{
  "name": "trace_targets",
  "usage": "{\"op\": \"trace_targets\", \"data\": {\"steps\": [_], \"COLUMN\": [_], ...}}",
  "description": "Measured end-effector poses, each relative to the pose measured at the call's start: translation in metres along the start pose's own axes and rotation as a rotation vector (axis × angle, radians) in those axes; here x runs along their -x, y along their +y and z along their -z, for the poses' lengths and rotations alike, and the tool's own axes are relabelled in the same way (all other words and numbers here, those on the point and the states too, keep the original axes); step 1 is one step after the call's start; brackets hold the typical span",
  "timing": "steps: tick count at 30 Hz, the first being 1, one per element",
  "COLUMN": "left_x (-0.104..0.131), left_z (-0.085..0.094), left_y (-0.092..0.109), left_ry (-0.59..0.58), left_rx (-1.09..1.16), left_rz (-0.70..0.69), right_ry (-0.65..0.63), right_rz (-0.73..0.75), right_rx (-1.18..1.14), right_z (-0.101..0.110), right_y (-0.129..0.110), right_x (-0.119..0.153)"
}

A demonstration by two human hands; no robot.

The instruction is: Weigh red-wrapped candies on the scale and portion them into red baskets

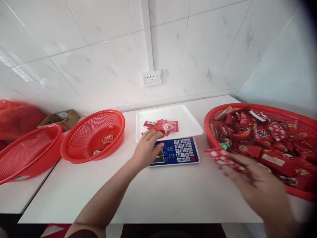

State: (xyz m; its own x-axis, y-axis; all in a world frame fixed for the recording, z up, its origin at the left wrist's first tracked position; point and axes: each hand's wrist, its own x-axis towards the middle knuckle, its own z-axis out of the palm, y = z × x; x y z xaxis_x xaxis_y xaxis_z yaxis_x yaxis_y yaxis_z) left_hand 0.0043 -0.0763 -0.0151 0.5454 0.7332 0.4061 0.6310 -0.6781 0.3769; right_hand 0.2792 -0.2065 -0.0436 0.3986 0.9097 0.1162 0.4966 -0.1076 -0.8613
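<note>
My left hand is at the front edge of the white tray of a blue digital scale. Its fingers stretch towards several small red packets lying in the tray, with the thumb apart over the scale's display. The fingertips partly cover the nearest packets, so contact is hard to make out. Between the fingers and thumb of my right hand is a red packet with white spots. That hand is blurred and hovers by the front left rim of a large red basket heaped with red snack packets.
Left of the scale sits a red perforated basket holding a few small packets. Farther left are another red basket, a cardboard box and a red plastic bag. A tiled wall with a socket rises behind the white table.
</note>
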Motion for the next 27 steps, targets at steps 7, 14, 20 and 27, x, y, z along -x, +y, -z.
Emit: {"op": "trace_targets", "data": {"steps": [7,14,20,27], "left_x": [-0.083,-0.107,-0.101,-0.073], "left_z": [0.003,0.008,0.011,0.006], "left_y": [-0.013,-0.009,0.003,-0.010], "left_ry": [-0.404,-0.512,-0.421,-0.381], "left_rx": [-0.137,-0.137,-0.150,-0.140], "left_rz": [0.036,0.118,0.073,0.043], "right_ry": [-0.209,-0.249,-0.284,-0.352], "right_rz": [-0.056,-0.142,-0.128,-0.087], "right_rx": [-0.193,-0.273,-0.306,-0.288], "right_z": [-0.071,-0.080,-0.081,-0.077], "right_y": [0.013,0.041,0.047,0.051], "right_x": [0.035,0.046,0.045,0.042]}}
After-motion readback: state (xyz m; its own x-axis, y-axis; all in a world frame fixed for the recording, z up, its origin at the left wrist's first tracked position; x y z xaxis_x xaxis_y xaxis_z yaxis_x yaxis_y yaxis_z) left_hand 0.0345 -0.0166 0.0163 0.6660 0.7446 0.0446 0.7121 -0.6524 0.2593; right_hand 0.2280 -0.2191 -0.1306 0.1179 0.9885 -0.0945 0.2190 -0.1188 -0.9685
